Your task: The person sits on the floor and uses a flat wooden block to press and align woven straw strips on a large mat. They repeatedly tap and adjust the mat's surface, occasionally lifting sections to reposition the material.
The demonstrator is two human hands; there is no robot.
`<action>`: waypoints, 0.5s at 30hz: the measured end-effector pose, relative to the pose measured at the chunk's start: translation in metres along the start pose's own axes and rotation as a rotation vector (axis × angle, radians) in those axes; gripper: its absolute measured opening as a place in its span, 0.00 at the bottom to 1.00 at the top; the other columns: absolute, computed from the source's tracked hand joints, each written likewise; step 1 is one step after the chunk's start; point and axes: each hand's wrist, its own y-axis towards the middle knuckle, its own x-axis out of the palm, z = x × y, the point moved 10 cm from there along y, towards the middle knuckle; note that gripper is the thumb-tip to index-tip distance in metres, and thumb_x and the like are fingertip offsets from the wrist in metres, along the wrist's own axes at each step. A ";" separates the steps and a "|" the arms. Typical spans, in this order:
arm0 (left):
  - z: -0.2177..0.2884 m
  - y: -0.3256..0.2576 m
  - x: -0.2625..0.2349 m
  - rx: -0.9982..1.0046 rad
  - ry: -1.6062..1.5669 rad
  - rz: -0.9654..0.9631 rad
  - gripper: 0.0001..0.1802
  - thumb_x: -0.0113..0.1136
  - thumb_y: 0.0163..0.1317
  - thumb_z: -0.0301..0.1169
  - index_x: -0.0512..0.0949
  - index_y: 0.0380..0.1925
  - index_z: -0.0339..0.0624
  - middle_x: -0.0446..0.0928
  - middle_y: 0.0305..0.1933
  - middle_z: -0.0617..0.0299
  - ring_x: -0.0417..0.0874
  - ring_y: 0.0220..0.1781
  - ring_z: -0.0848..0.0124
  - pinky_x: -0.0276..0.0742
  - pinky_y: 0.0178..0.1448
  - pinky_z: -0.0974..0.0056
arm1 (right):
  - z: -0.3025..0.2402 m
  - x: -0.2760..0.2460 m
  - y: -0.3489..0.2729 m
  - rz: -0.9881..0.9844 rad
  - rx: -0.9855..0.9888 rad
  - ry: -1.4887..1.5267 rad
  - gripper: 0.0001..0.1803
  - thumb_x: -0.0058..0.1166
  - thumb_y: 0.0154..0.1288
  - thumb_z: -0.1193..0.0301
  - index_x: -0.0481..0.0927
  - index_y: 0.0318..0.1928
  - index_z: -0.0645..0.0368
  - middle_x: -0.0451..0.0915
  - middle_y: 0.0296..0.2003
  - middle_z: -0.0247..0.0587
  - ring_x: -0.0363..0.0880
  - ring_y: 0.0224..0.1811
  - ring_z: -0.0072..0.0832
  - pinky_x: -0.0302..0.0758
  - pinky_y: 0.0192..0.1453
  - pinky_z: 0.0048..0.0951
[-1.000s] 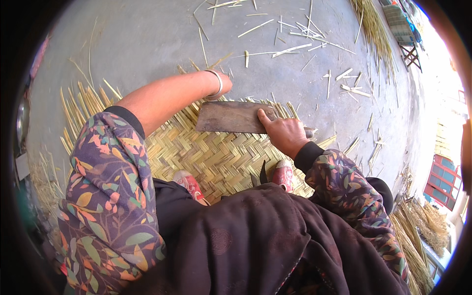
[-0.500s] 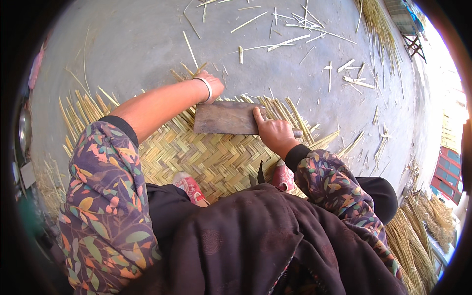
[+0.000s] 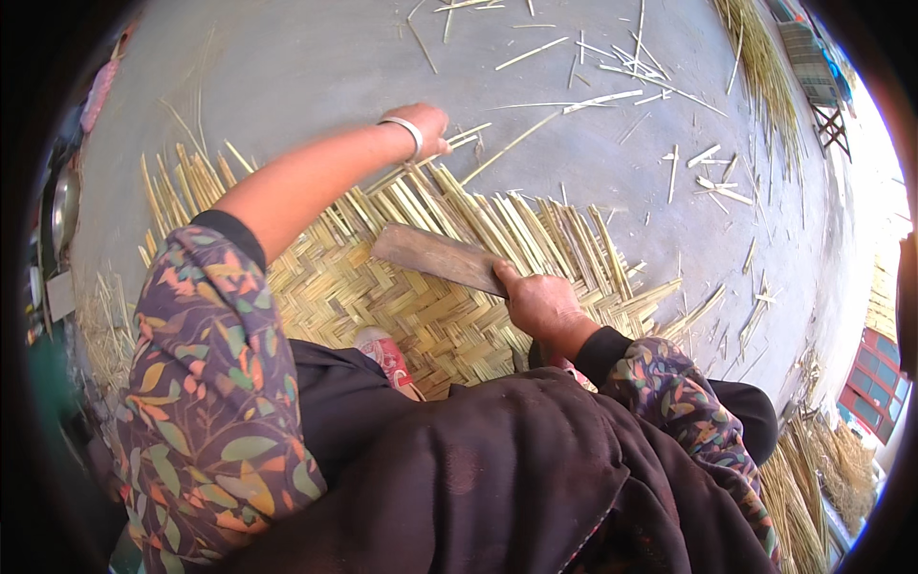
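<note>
My right hand [image 3: 547, 304] is closed round the handle of a cleaver [image 3: 445, 258]. Its broad, dark blade lies tilted over a woven mat [image 3: 411, 316] of split-cane strips in a herringbone pattern. Uneven loose strip ends [image 3: 497, 225] fan out along the mat's far edge. Beyond that edge, my left hand [image 3: 426, 128], with a white bracelet on the wrist, is curled and slightly blurred. A few thin cane strips [image 3: 469, 139] stick out beside its fingers, which appear closed on them; the fingertips are partly hidden. Another long strip [image 3: 512, 148] slants just to its right.
Cut strip pieces [image 3: 708, 182] litter the grey floor [image 3: 316, 67] at the far right. Long stalks [image 3: 765, 96] lie at the upper right, and bundles of stalks [image 3: 798, 488] at the lower right. My red-patterned shoe [image 3: 384, 356] rests on the mat.
The cleaver has come back from the mat's far edge, and its blade has tilted to show a narrower face. My left hand has shifted slightly, and the strips beside it now point rightward.
</note>
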 end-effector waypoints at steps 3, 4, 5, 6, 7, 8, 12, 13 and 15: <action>0.009 0.005 0.027 0.005 0.145 -0.053 0.16 0.64 0.58 0.42 0.84 0.40 0.44 0.83 0.42 0.50 0.83 0.49 0.53 0.76 0.53 0.53 | -0.023 -0.006 0.000 -0.005 -0.010 0.166 0.22 0.41 0.67 0.68 0.71 0.61 0.54 0.84 0.34 0.51 0.84 0.38 0.47 0.78 0.41 0.48; 0.018 0.006 0.030 0.046 0.175 -0.005 0.15 0.64 0.57 0.41 0.84 0.40 0.44 0.83 0.43 0.50 0.83 0.49 0.54 0.76 0.54 0.52 | -0.029 -0.010 0.001 0.007 -0.015 0.218 0.21 0.41 0.68 0.67 0.72 0.59 0.55 0.84 0.35 0.53 0.84 0.39 0.48 0.78 0.43 0.49; 0.027 0.008 0.033 0.086 0.215 0.032 0.14 0.64 0.57 0.39 0.85 0.40 0.45 0.83 0.44 0.51 0.83 0.50 0.54 0.76 0.55 0.52 | -0.034 -0.012 0.003 0.011 -0.023 0.251 0.20 0.41 0.68 0.66 0.73 0.58 0.55 0.84 0.35 0.53 0.83 0.39 0.49 0.78 0.44 0.49; 0.030 0.011 0.037 0.079 0.236 0.034 0.14 0.63 0.57 0.38 0.84 0.40 0.44 0.83 0.45 0.51 0.83 0.50 0.54 0.76 0.55 0.52 | -0.038 -0.015 0.006 0.015 -0.030 0.284 0.19 0.42 0.68 0.66 0.73 0.57 0.55 0.83 0.36 0.54 0.83 0.40 0.50 0.77 0.44 0.49; 0.032 0.013 0.041 0.074 0.268 0.024 0.13 0.63 0.57 0.37 0.84 0.40 0.44 0.83 0.46 0.51 0.83 0.51 0.54 0.75 0.56 0.51 | -0.042 -0.017 0.008 0.021 -0.040 0.319 0.18 0.42 0.68 0.65 0.74 0.56 0.55 0.83 0.36 0.55 0.83 0.40 0.50 0.77 0.45 0.50; 0.035 0.016 0.045 0.071 0.302 0.004 0.13 0.63 0.57 0.35 0.84 0.40 0.43 0.83 0.47 0.52 0.83 0.51 0.54 0.75 0.56 0.51 | -0.046 -0.020 0.011 0.033 -0.047 0.334 0.17 0.43 0.70 0.61 0.75 0.53 0.55 0.83 0.35 0.55 0.83 0.40 0.51 0.78 0.45 0.49; 0.032 0.016 0.051 -0.006 0.232 -0.056 0.13 0.60 0.57 0.30 0.82 0.42 0.42 0.83 0.47 0.52 0.83 0.53 0.55 0.76 0.57 0.51 | -0.060 -0.024 0.020 0.069 -0.087 0.419 0.19 0.43 0.71 0.56 0.77 0.46 0.58 0.83 0.34 0.57 0.82 0.39 0.54 0.77 0.46 0.50; 0.030 0.015 0.049 -0.029 0.192 -0.035 0.13 0.60 0.57 0.30 0.81 0.43 0.42 0.83 0.47 0.52 0.83 0.53 0.54 0.76 0.57 0.51 | -0.062 -0.024 0.021 0.074 -0.087 0.435 0.19 0.43 0.71 0.56 0.77 0.46 0.59 0.83 0.34 0.56 0.82 0.39 0.54 0.77 0.46 0.50; 0.025 0.012 0.045 -0.084 0.134 -0.013 0.13 0.59 0.58 0.29 0.81 0.44 0.43 0.83 0.49 0.52 0.83 0.54 0.55 0.77 0.57 0.52 | -0.065 -0.024 0.025 0.064 -0.075 0.460 0.19 0.43 0.71 0.56 0.77 0.46 0.59 0.83 0.35 0.56 0.82 0.39 0.54 0.77 0.46 0.50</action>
